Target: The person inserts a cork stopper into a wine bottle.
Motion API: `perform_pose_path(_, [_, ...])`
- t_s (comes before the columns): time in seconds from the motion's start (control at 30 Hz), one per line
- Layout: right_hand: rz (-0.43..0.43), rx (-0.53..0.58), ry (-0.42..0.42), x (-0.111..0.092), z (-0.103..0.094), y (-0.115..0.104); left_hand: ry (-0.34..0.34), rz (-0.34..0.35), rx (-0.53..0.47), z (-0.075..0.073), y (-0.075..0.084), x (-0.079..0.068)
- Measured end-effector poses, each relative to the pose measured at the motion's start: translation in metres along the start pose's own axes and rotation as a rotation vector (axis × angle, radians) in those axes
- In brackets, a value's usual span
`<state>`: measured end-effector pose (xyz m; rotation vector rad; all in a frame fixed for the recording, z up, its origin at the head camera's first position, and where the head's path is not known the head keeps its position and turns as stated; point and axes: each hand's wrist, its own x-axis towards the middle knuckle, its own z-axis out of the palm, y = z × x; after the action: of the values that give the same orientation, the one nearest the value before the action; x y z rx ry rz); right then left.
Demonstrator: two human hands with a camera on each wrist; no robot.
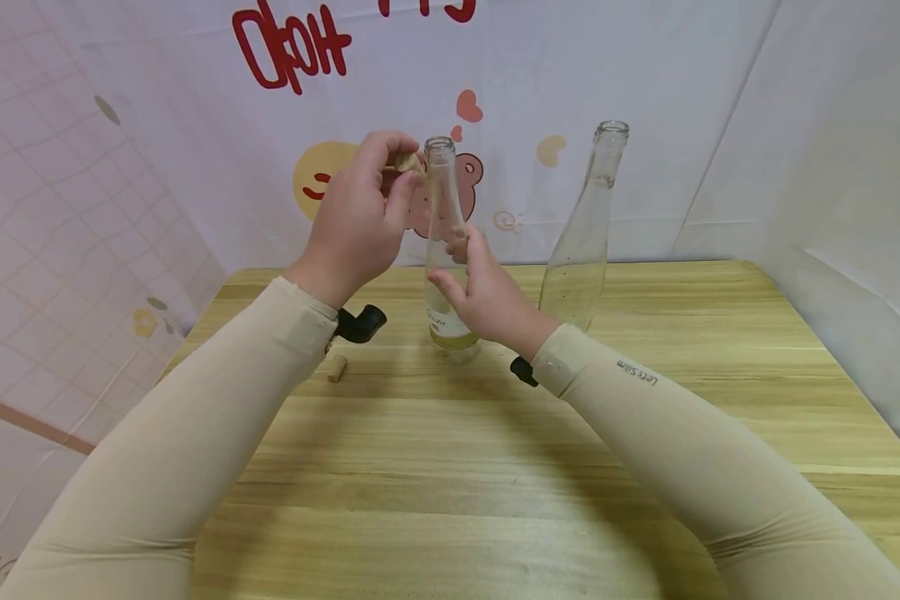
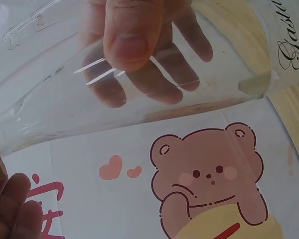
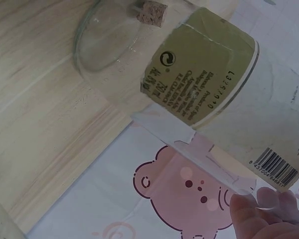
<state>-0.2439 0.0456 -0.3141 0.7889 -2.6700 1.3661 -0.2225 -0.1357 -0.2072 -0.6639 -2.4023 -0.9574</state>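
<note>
The left arm [image 1: 165, 442] stretches from 8 o'clock up toward 1 o'clock, and the left hand [image 1: 360, 221] is the higher one, thumb and fingers bent in a pinch. The right arm [image 1: 682, 450] stretches from 4 o'clock toward 10 o'clock, and the right hand [image 1: 492, 302], at 4 o'clock from the other, grips with its thumb in front and fingers behind.

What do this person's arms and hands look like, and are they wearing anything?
Both arms wear close-fitting cream sleeves: the left sleeve looks plain, while the right sleeve carries small dark lettering. A curved black piece shows at the left wrist, another black piece at the right. The left hand and right hand have no gloves.
</note>
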Motion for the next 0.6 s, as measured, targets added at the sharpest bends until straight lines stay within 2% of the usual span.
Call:
perform_pose_path(0.37, [-0.008,0.004,0.007,0.0003,0.0012,0.004,0.004,-0.043,-0.046,0.0013,0.0008,0.0049])
perform_pose_path(0.6, [0.003,0.02,0.007,0.0,0.0011,0.0033,0.024,-0.031,-0.08,0.0012,0.0017,0.0064])
